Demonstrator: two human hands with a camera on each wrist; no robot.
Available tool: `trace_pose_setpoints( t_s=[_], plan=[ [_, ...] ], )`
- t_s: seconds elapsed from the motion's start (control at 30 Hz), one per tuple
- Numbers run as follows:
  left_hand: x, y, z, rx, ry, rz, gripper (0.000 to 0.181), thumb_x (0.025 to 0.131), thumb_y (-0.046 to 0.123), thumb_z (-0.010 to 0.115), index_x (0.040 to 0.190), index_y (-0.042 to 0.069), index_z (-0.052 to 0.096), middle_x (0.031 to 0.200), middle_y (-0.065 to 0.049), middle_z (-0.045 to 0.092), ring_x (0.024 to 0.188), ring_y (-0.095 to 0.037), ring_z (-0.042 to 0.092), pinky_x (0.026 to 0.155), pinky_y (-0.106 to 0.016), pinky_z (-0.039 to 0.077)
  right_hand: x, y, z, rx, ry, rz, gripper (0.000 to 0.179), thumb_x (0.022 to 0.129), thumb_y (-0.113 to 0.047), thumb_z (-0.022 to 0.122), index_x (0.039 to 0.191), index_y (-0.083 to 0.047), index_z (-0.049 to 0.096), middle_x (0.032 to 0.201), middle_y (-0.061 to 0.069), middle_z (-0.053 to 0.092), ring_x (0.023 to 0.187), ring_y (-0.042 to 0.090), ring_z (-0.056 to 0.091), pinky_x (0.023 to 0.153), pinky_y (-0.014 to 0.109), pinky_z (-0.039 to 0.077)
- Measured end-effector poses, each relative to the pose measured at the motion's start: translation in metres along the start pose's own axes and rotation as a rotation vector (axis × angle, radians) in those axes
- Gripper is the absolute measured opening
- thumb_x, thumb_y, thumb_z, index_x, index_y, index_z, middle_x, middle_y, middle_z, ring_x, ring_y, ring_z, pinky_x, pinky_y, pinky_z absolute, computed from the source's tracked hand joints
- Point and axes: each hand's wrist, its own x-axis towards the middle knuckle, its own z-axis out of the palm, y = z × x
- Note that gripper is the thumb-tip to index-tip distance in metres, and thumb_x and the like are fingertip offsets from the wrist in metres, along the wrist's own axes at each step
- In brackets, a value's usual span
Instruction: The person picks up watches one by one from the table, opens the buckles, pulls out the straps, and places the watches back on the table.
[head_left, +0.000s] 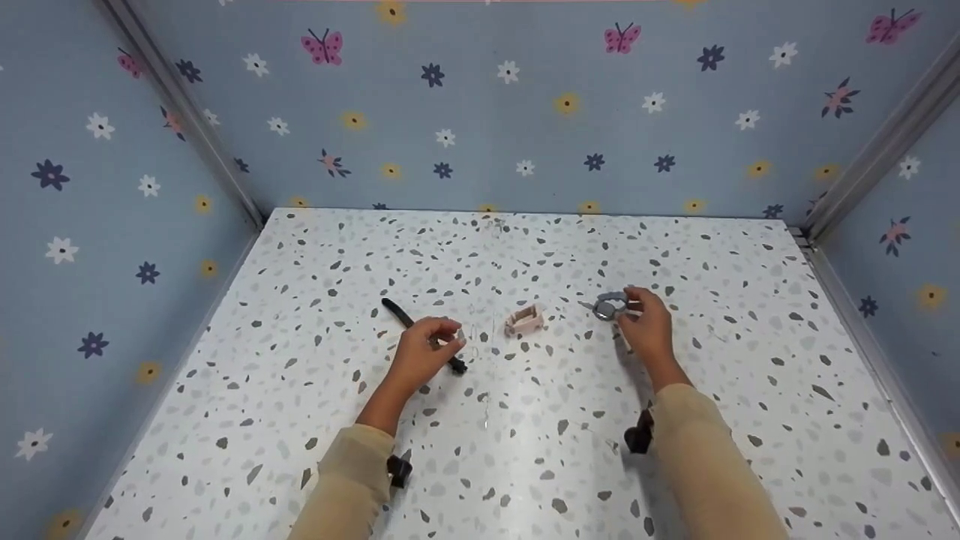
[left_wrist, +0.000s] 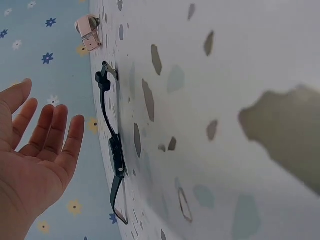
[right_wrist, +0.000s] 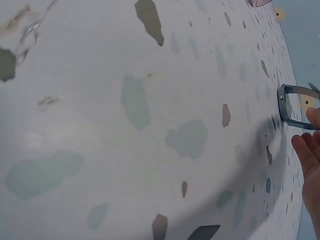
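Note:
A black wristwatch [left_wrist: 117,155] lies stretched out on the speckled tabletop. Over it hovers my left hand [head_left: 427,349], fingers loosely bent and holding nothing; it hides the middle of the black strap [head_left: 395,309] from the head camera. My right hand [head_left: 651,330] pinches the band of a grey-blue wristwatch [head_left: 606,309] between thumb and fingers. That watch's round face is tilted up, and its band is bent into a loop [right_wrist: 282,105] in the right wrist view. Between the two hands stands a pink wristwatch [head_left: 525,321], its band curled into a loop.
The white terrazzo-patterned table [head_left: 525,465] is bounded at the back and both sides by blue flowered walls [head_left: 487,97]. Metal rails run along the corners. Small black devices [head_left: 639,433] sit at both wrists, under the beige sleeves [head_left: 709,457].

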Motion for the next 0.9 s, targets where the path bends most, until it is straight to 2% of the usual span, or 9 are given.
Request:
trace_pose_setpoints(
  t_s=[0.2, 0.37, 0.53, 0.7, 0.9],
  plan=[
    [0.002, 0.003, 0.009, 0.008, -0.031, 0.014, 0.027, 0.09, 0.012, 0.072, 0.113, -0.001, 0.067, 0.111, -0.009, 0.063, 0.1, -0.023, 0.063, 0.085, -0.033, 0.056, 0.001, -0.002, 0.0, -0.024, -0.002, 0.01, 0.043, 0.088, 0.011, 0.061, 0.13, 0.005, 0.054, 0.126, 0.022, 0.055, 0.117, 0.033, 0.056, 0.098, 0.037, 0.05],
    [0.003, 0.002, 0.016, 0.009, -0.052, 0.053, 0.027, 0.09, 0.012, 0.071, 0.113, -0.002, 0.067, 0.111, -0.015, 0.063, 0.099, -0.025, 0.064, 0.084, -0.035, 0.056, 0.001, -0.002, 0.0, -0.031, 0.009, 0.001, 0.037, 0.089, 0.011, 0.058, 0.125, 0.005, 0.057, 0.124, 0.022, 0.057, 0.114, 0.033, 0.057, 0.095, 0.039, 0.051],
    [0.005, 0.002, 0.023, 0.02, -0.078, 0.057, 0.028, 0.091, 0.012, 0.071, 0.114, -0.001, 0.067, 0.111, -0.016, 0.063, 0.099, -0.025, 0.064, 0.083, -0.035, 0.056, 0.0, -0.003, -0.001, -0.046, 0.022, -0.009, 0.032, 0.089, 0.01, 0.057, 0.12, 0.006, 0.059, 0.119, 0.022, 0.06, 0.112, 0.034, 0.059, 0.095, 0.04, 0.051],
    [0.008, 0.004, 0.03, 0.034, -0.094, 0.051, 0.028, 0.09, 0.012, 0.072, 0.114, -0.002, 0.067, 0.109, -0.012, 0.064, 0.099, -0.024, 0.064, 0.083, -0.032, 0.057, -0.001, -0.001, 0.0, -0.026, 0.045, -0.025, 0.028, 0.088, 0.011, 0.058, 0.115, 0.006, 0.061, 0.114, 0.022, 0.063, 0.108, 0.034, 0.06, 0.093, 0.041, 0.052],
    [0.009, 0.006, 0.037, 0.058, -0.112, 0.075, 0.028, 0.088, 0.01, 0.073, 0.112, -0.003, 0.067, 0.106, -0.013, 0.063, 0.096, -0.025, 0.064, 0.081, -0.031, 0.057, -0.003, 0.0, 0.002, 0.017, 0.076, -0.022, 0.026, 0.087, 0.012, 0.059, 0.113, 0.006, 0.062, 0.111, 0.023, 0.064, 0.106, 0.034, 0.062, 0.092, 0.041, 0.053]
  ],
)
